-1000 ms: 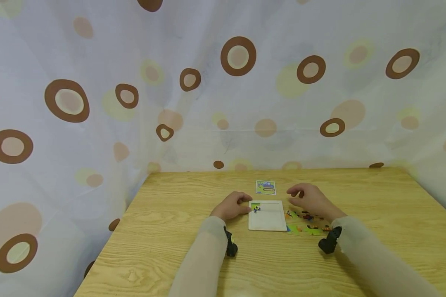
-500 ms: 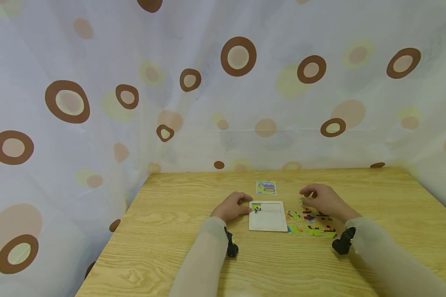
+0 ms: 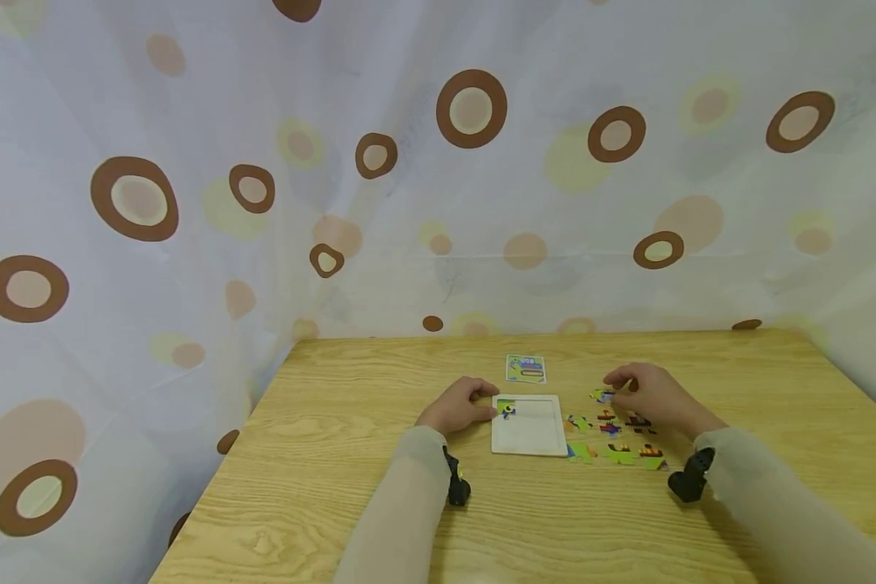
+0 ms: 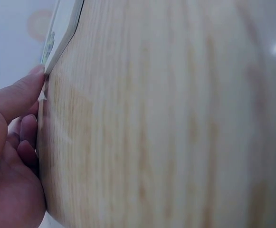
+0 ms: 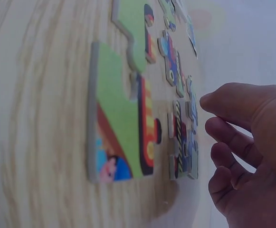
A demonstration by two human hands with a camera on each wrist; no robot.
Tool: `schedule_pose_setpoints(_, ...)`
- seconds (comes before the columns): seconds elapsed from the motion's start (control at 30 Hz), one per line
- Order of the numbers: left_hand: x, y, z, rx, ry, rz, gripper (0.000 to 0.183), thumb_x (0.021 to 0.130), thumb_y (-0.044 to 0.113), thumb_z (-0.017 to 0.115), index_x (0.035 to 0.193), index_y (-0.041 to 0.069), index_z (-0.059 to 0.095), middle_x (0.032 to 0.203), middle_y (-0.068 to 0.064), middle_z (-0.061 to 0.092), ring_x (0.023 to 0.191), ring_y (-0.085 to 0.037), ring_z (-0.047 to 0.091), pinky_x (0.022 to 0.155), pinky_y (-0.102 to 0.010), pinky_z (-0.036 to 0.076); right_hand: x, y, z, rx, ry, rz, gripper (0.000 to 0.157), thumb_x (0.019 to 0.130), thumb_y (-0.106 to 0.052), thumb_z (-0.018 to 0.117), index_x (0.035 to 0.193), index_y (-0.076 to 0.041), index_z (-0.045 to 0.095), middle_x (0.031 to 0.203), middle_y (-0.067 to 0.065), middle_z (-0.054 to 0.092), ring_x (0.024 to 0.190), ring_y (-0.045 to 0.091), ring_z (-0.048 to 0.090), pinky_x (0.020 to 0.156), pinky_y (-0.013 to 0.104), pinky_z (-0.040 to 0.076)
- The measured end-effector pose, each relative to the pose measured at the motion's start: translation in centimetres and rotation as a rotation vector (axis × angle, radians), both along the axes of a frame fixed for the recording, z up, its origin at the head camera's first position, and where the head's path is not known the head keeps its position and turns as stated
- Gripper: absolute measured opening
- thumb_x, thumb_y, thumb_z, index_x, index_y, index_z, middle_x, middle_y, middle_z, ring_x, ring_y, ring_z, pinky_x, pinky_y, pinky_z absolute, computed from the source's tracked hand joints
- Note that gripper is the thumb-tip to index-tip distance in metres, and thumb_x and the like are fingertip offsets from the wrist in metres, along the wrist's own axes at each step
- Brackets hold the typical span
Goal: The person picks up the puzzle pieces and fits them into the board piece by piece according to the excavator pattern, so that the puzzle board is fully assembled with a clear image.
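My left hand [image 3: 460, 404] holds the left edge of a white square puzzle tray [image 3: 530, 448] near its upper corner; in the left wrist view the thumb [image 4: 31, 88] touches the tray's rim [image 4: 64, 42]. One green puzzle piece [image 3: 506, 408] lies in the tray's upper left corner. My right hand [image 3: 650, 393] is over the loose pieces, its fingers loosely bent and its thumb near a blue-green puzzle piece [image 3: 600, 395]. In the right wrist view nothing shows between thumb and fingers. Whether a fingertip touches that piece, I cannot tell.
Several loose puzzle pieces [image 3: 620, 455] lie in rough rows right of the tray. Behind it lies a picture card [image 3: 526, 368] showing an excavator. The wooden table [image 3: 555, 527] meets a spotted curtain [image 3: 526, 284] at the back.
My right hand has moved right, away from the tray, uncovering the blue-green piece and others below it. The left hand stays at the tray's edge.
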State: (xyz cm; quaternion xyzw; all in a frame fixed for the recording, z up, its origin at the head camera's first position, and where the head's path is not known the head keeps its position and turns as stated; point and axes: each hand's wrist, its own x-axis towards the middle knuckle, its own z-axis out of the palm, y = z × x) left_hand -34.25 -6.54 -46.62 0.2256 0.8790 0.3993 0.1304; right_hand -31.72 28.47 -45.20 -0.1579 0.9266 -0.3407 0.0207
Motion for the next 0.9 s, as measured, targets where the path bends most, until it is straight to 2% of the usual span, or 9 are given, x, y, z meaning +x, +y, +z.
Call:
schedule_pose_setpoints(0.47,-0.6,0.0,-0.7,-0.007,0.001,0.010,0.034,0.094,0.017,0.070,0.128,0.013,0.065,0.129,0.000,0.060,0.117,-0.018,0.052,0.102,-0.036,0.041,-0.5,0.7,-0.7,0.014,-0.056,0.032,0.039,0.091,-0.014,0.072,0.123,0.004,0.063,0.104,0.011,0.063,0.082,0.020,0.057,0.067,0.036,0.050)
schedule_pose_setpoints(0.9,-0.1,0.0,0.0,-0.002,0.004,0.007,0.034,0.095,0.015,0.069,0.128,0.010,0.065,0.130,-0.003,0.059,0.117,-0.021,0.052,0.102,-0.038,0.041,-0.8,0.5,-1.2,-0.018,-0.047,0.030,0.032,0.093,-0.010,0.068,0.122,0.003,0.063,0.102,0.010,0.062,0.077,0.020,0.055,0.063,0.036,0.049)
